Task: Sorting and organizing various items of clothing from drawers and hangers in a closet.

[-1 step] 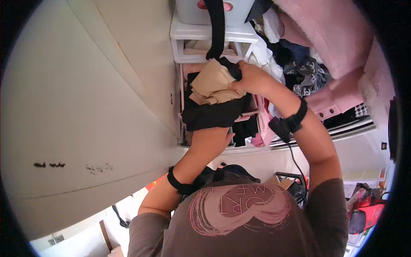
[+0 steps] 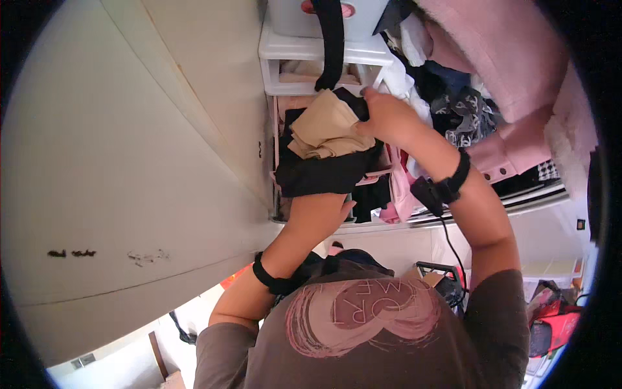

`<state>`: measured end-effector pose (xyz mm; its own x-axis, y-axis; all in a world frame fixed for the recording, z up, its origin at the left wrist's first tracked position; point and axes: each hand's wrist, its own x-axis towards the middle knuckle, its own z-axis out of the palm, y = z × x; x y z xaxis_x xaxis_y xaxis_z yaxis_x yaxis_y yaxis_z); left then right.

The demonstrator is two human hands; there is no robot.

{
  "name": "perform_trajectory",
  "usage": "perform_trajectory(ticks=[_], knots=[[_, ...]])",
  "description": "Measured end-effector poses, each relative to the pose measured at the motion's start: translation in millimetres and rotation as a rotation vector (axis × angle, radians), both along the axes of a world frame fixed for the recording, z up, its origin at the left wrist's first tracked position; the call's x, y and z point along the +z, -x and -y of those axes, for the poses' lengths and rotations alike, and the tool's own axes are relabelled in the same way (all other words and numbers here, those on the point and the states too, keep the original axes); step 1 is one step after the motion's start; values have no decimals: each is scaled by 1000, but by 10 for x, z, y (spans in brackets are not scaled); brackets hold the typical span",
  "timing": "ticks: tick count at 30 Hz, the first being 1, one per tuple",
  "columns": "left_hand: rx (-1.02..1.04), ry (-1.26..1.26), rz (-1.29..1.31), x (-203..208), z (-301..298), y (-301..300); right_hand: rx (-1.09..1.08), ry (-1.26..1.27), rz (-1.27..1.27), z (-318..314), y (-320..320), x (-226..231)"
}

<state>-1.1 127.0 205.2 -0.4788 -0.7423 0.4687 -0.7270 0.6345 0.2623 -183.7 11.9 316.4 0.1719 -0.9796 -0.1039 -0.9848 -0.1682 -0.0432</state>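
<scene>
A folded beige garment (image 2: 324, 126) lies on top of a folded black garment (image 2: 324, 174), over a drawer (image 2: 276, 139) of clothes. My left hand (image 2: 327, 211) reaches beneath the black garment's near edge. Its thumb sticks out to the right, while the cloth hides its fingers. At the stack's far right corner, my right hand (image 2: 394, 120) curls round the edge of the dark cloth, its thumb beside the beige garment. A strap with a small black device (image 2: 431, 193) sits on my right wrist, and a black band (image 2: 267, 275) is round my left.
A large pale panel (image 2: 136, 175) stands close on the left. White drawer framing (image 2: 324, 48) rises behind the stack, with a black strap (image 2: 332, 48) hanging before it. Heaped clothes (image 2: 463, 120) and a pink fluffy coat (image 2: 502, 55) crowd the right. A cable (image 2: 453, 249) hangs from the wrist device.
My right hand has shifted slightly to the right, its thumb drawing back a little from the beige garment. My left hand stays under the black garment.
</scene>
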Motion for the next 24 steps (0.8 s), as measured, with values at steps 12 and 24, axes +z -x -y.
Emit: perform_trajectory(ticks=[12,24], knots=[[57,24,-81,229,2,85,785,99,-24,118,-40,-520],[299,75,17,316,123,132,733,21,-222,372,-239,-740]])
